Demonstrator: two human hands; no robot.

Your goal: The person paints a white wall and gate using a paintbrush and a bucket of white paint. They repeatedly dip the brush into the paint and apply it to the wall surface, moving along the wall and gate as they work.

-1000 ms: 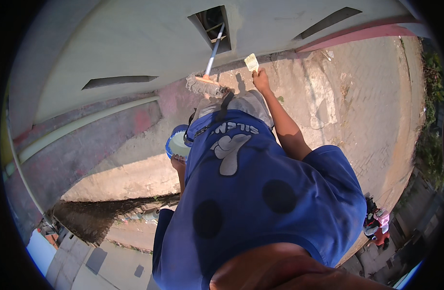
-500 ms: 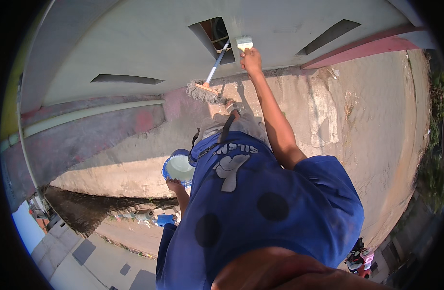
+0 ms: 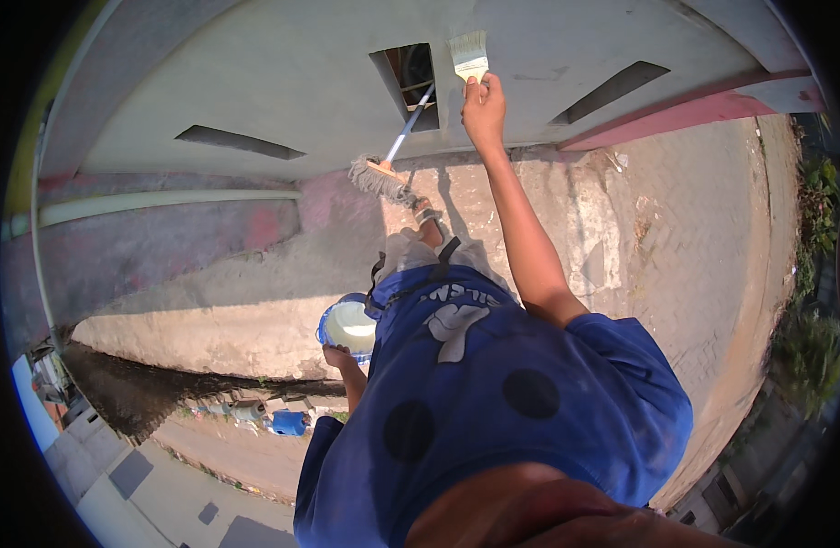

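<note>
Raised in front of a pale grey wall (image 3: 283, 87), my right hand (image 3: 484, 110) is closed round the handle of a wide flat paintbrush (image 3: 469, 55). The brush's pale bristles point up along the wall, just right of a square opening. Low at my left side, my left hand (image 3: 338, 354) grips the rim of a blue bucket (image 3: 325, 327). Pale, whitish liquid (image 3: 350, 321) shows inside the bucket. Part of the bucket is hidden behind my shirt.
A string mop (image 3: 383, 178) leans with its handle in the wall's square opening (image 3: 409, 73). Slanted slots (image 3: 612, 93) cut the wall on both sides. A pale pipe (image 3: 164, 199) runs along the left. Behind lies a dark ditch (image 3: 137, 388) beside a blue container (image 3: 288, 423).
My right hand has moved the paintbrush up the wall and slightly right, and more of the bristles show. The bucket in my left hand has shifted a little right as my body turned.
</note>
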